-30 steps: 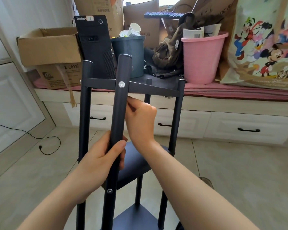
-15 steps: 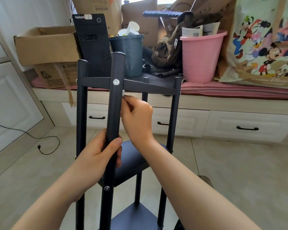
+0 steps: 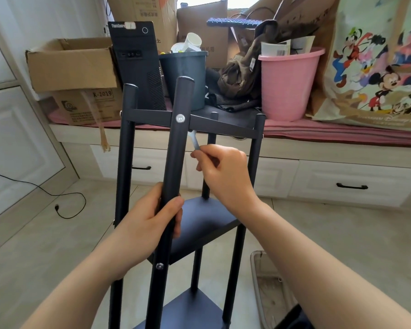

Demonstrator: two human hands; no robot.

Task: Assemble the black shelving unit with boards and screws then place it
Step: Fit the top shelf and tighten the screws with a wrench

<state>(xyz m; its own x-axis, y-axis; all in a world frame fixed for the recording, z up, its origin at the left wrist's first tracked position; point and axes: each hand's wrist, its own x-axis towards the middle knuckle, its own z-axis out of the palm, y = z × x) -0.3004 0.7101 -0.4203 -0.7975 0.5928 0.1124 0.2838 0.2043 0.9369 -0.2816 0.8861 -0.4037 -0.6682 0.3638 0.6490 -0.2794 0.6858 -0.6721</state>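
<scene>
The left hand's grip [image 3: 152,224] is wrapping the near pole [image 3: 176,167] of the standing shelving unit [image 3: 199,224] while, just above and right of it, the right hand [image 3: 223,172] is pinching a small wrench [image 3: 195,141] under the top board [image 3: 223,125], best turned in short strokes with the pole steadied.

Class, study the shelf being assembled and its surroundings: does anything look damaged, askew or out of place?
The shelf itself looks square. The left hand grips the front post and the right hand holds a small wrench under the top board. Behind it, the cardboard box is torn, with tape hanging loose.
</scene>
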